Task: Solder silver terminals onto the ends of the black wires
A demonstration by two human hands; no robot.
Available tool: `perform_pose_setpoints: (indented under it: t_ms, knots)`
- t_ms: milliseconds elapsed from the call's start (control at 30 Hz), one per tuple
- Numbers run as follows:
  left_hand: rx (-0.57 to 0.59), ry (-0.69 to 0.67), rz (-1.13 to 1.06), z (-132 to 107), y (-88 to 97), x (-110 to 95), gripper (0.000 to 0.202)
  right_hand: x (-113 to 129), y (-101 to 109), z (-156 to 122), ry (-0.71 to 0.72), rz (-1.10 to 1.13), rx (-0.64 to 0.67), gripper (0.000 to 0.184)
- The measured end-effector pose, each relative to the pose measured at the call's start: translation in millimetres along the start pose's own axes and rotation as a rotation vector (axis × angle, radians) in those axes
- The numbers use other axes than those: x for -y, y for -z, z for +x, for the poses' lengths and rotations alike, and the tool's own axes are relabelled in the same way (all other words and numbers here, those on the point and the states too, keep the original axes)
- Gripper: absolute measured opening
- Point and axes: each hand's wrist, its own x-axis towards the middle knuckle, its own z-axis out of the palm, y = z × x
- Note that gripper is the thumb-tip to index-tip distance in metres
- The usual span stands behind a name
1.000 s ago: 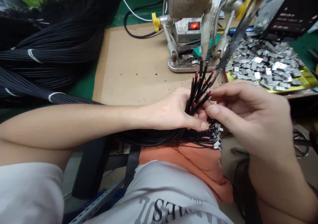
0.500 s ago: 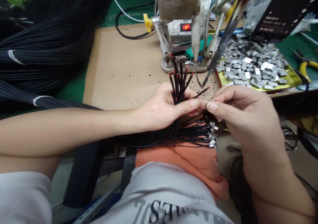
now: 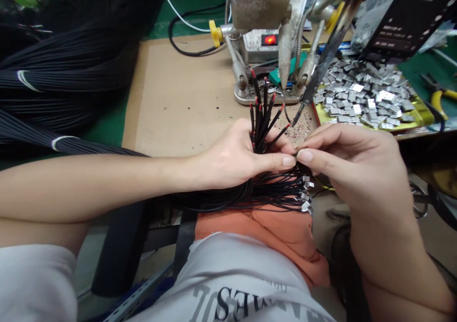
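My left hand (image 3: 246,157) is closed around a bunch of black cables (image 3: 262,122), whose red-tipped ends fan upward above the thumb. Its thumb and index fingertips reach to the fingertips of my right hand (image 3: 342,157). That hand pinches at the same spot, and whatever lies between its thumb and finger is too small and covered to name. Below both hands, finished-looking cable ends with small silver metal connectors (image 3: 306,193) rest over an orange cloth (image 3: 250,226) on my lap. A soldering iron (image 3: 303,103) points down just above my fingertips.
A yellow tray (image 3: 426,115) heaped with silver connectors (image 3: 364,93) stands at the right, with pliers (image 3: 437,93) beyond it. The soldering stand (image 3: 246,93) sits on a cardboard sheet (image 3: 171,103). Tied black cable bundles (image 3: 53,93) fill the left side.
The left thumb has straightened toward the right fingertips. One red-tipped cable that stuck out to the right now stands more upright, nearer the bunch. The view has shifted slightly.
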Motion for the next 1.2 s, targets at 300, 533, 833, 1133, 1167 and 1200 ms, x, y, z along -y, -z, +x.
perform_pose_setpoints:
  t_ms: [300,533,833,1133,1167,1200]
  knots:
    - [-0.038,-0.002,0.034,-0.8,1.9,1.0,0.02,-2.1,10.2,0.5,-0.05,0.007,0.041,0.017]
    - [-0.011,0.02,-0.004,-0.5,1.4,-0.2,0.023,-15.0,-17.6,-6.1,0.091,0.068,-0.034,0.015]
    - [-0.097,0.162,-0.043,3.4,-2.3,-8.3,0.024,5.3,73.8,26.6,-0.059,-1.031,-0.358,0.012]
    - [-0.188,0.211,0.05,6.4,-6.5,-15.1,0.017,20.8,62.2,45.7,-0.387,-1.172,-0.288,0.023]
    - [-0.19,0.208,0.059,6.4,-6.2,-14.6,0.016,20.0,61.8,46.1,-0.386,-1.167,-0.288,0.022]
    - [-0.192,0.205,0.063,6.4,-5.9,-13.9,0.016,18.6,62.6,46.1,-0.381,-1.157,-0.289,0.021]
